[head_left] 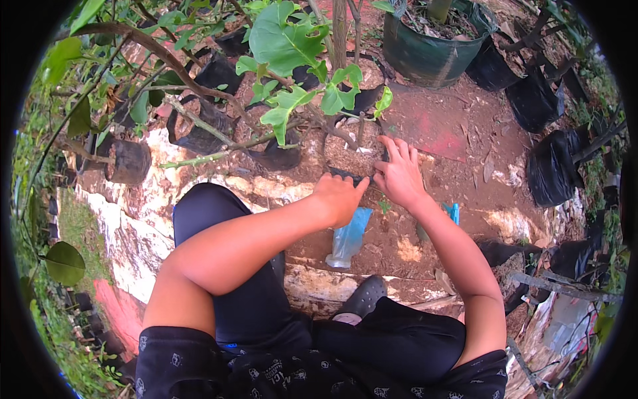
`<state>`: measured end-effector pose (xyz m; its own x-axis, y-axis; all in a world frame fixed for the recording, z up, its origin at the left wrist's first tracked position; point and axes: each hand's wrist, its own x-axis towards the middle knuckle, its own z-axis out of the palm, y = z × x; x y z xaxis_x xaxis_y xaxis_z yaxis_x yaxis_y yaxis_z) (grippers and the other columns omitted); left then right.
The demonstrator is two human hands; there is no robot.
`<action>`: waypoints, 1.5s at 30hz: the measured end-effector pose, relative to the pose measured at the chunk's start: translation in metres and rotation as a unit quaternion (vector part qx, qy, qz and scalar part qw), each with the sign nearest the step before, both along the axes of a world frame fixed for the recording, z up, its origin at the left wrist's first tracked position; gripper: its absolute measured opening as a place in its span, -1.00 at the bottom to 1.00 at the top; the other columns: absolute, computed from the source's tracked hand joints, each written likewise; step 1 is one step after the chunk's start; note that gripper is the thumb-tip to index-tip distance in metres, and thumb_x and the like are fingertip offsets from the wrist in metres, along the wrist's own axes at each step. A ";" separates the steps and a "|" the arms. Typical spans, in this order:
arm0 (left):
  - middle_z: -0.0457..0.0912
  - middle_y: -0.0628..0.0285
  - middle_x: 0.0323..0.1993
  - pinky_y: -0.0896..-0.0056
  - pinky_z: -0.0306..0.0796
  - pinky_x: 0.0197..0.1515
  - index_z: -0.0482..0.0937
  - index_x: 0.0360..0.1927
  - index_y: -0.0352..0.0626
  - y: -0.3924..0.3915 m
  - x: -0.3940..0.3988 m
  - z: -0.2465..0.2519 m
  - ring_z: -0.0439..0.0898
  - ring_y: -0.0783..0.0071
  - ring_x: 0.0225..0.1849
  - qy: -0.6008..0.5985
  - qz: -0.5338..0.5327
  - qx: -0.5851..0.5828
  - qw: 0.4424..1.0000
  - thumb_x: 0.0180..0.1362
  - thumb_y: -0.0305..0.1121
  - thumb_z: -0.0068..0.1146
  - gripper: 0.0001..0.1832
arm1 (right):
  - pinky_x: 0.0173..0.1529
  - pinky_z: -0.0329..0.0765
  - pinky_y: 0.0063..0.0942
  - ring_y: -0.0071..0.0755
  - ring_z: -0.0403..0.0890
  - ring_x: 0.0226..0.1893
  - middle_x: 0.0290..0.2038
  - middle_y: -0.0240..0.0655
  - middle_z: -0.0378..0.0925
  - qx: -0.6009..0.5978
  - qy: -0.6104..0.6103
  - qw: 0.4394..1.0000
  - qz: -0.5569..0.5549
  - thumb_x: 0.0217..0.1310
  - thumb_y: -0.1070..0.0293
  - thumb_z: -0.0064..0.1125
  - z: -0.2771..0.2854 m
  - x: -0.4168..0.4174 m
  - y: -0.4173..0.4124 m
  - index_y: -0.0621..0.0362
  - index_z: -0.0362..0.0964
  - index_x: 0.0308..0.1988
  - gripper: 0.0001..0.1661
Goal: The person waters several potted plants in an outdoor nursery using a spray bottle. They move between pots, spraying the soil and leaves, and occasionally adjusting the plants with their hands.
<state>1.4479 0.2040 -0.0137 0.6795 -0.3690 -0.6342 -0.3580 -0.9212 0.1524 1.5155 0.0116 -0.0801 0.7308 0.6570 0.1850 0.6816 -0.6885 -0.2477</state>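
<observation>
In front of me stands a black plastic grow bag [356,175] filled with brown, crumbly growing medium [349,152]. A thin woody stem [361,128] rises from it, and a few pale flakes lie on the surface. My left hand [341,197] is curled at the near rim, its index finger extended along the plastic. At the right rim, my right hand [401,172] has its fingertips at the edge of the medium and its thumb close to the left fingertip. Parts of the rim are hidden under my fingers.
A translucent blue plastic bag [349,239] lies on the soil below my hands. Partly behind my right forearm is a blue object [452,213]. A leafy branch [214,132] overhangs the left side. A large green pot [433,55] and several black grow bags [553,169] stand around.
</observation>
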 end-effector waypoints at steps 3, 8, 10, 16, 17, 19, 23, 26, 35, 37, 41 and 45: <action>0.51 -0.08 0.38 -0.03 0.38 0.40 -0.01 0.70 -0.04 -0.002 0.001 -0.008 0.55 -0.05 0.37 0.010 0.000 0.026 1.000 0.27 -0.22 0.26 -0.01 | 0.35 0.27 0.02 0.05 0.28 0.41 0.40 -0.13 0.36 -0.002 -0.007 1.000 0.009 0.03 0.29 0.40 -0.006 -0.004 -0.002 0.11 0.78 -0.20 -0.71; 0.48 -0.11 0.40 -0.08 0.41 0.38 -0.15 0.72 0.00 0.013 0.001 -0.003 0.57 -0.08 0.36 0.014 0.048 -0.002 0.999 0.26 -0.26 0.26 0.07 | 0.37 0.27 0.03 0.06 0.27 0.41 0.41 -0.14 0.33 0.001 0.005 1.000 0.006 0.04 0.33 0.40 -0.014 0.000 -0.007 0.08 0.76 -0.09 -0.64; 0.48 -0.15 0.39 -0.15 0.42 0.36 -0.16 0.73 0.08 0.028 -0.002 -0.005 0.59 -0.14 0.32 0.008 0.069 -0.012 0.998 0.26 -0.27 0.25 0.07 | 0.38 0.25 0.04 0.07 0.26 0.41 0.41 -0.16 0.33 0.017 0.022 1.000 0.005 0.04 0.33 0.40 -0.013 0.000 -0.004 0.08 0.74 -0.06 -0.62; 0.50 -0.20 0.35 -0.16 0.45 0.33 -0.12 0.72 0.27 0.063 0.000 -0.010 0.59 -0.20 0.30 0.015 0.096 -0.062 0.993 0.27 -0.33 0.21 0.03 | 0.40 0.23 0.04 0.07 0.23 0.42 0.40 -0.20 0.32 0.033 0.068 0.997 -0.009 0.06 0.33 0.43 -0.005 0.005 -0.004 0.07 0.72 -0.10 -0.67; 0.50 -0.20 0.34 -0.16 0.46 0.33 -0.12 0.72 0.30 0.066 0.000 -0.011 0.58 -0.21 0.30 0.013 0.095 -0.071 0.993 0.26 -0.35 0.20 0.03 | 0.39 0.24 0.05 0.08 0.23 0.42 0.40 -0.20 0.31 0.021 0.072 0.997 -0.003 0.07 0.33 0.43 -0.006 0.004 -0.002 0.06 0.73 -0.11 -0.68; 0.51 -0.18 0.33 -0.16 0.46 0.32 -0.07 0.71 0.31 0.067 0.000 -0.015 0.58 -0.21 0.30 0.008 0.087 -0.078 0.993 0.27 -0.35 0.20 0.00 | 0.38 0.25 0.06 0.09 0.22 0.42 0.41 -0.21 0.30 -0.001 0.077 0.997 0.003 0.07 0.33 0.43 -0.007 0.004 0.000 0.05 0.74 -0.13 -0.71; 0.52 -0.16 0.33 -0.14 0.48 0.30 -0.03 0.71 0.26 0.063 0.003 -0.017 0.59 -0.20 0.29 0.023 0.073 -0.079 0.994 0.29 -0.33 0.20 -0.03 | 0.35 0.27 0.07 0.12 0.22 0.44 0.47 -0.23 0.26 -0.024 0.051 0.998 0.016 0.08 0.32 0.42 -0.008 0.004 0.000 0.01 0.78 -0.15 -0.74; 0.52 -0.16 0.33 -0.12 0.48 0.30 -0.01 0.70 0.22 0.058 0.008 -0.018 0.60 -0.19 0.28 0.041 0.075 -0.066 0.994 0.30 -0.33 0.20 -0.05 | 0.34 0.28 0.07 0.12 0.22 0.46 0.52 -0.25 0.21 -0.063 0.035 0.997 0.021 0.11 0.30 0.40 -0.008 0.001 0.002 -0.02 0.80 -0.13 -0.73; 0.54 -0.17 0.32 -0.09 0.50 0.28 0.01 0.70 0.21 0.054 0.006 -0.025 0.62 -0.16 0.25 0.030 0.061 -0.039 0.997 0.29 -0.32 0.21 -0.06 | 0.43 0.24 0.06 0.11 0.20 0.48 0.55 -0.24 0.16 -0.059 0.076 0.995 0.011 0.12 0.32 0.36 -0.010 0.003 0.001 -0.01 0.75 -0.01 -0.62; 0.56 -0.17 0.30 -0.10 0.50 0.27 0.00 0.70 0.22 0.055 0.005 -0.020 0.63 -0.17 0.23 0.038 0.063 -0.038 0.997 0.29 -0.32 0.21 -0.05 | 0.44 0.24 0.08 0.13 0.21 0.46 0.54 -0.22 0.17 -0.018 0.109 0.994 -0.006 0.08 0.38 0.32 -0.007 0.006 -0.001 0.05 0.73 0.00 -0.59; 0.62 -0.16 0.23 -0.11 0.51 0.24 -0.02 0.71 0.23 0.058 0.004 -0.016 0.65 -0.17 0.20 0.049 0.062 -0.046 0.996 0.28 -0.32 0.22 -0.03 | 0.46 0.23 0.06 0.12 0.21 0.45 0.51 -0.23 0.23 0.027 0.110 0.993 -0.022 0.05 0.42 0.35 -0.006 0.009 -0.002 0.08 0.70 0.04 -0.53; 0.65 -0.14 0.19 -0.12 0.51 0.21 -0.02 0.71 0.24 0.063 0.001 -0.018 0.66 -0.17 0.18 0.047 0.061 -0.056 0.995 0.28 -0.32 0.22 -0.02 | 0.45 0.22 0.08 0.12 0.19 0.45 0.49 -0.22 0.23 0.052 0.117 0.992 -0.022 0.06 0.39 0.40 -0.005 0.010 -0.001 0.08 0.70 0.01 -0.56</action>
<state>1.4485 0.2670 -0.0317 0.6637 -0.3584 -0.6565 -0.2234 -0.9326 0.2833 1.5251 0.0104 -0.0855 0.7893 0.6098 0.0718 0.5669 -0.6788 -0.4668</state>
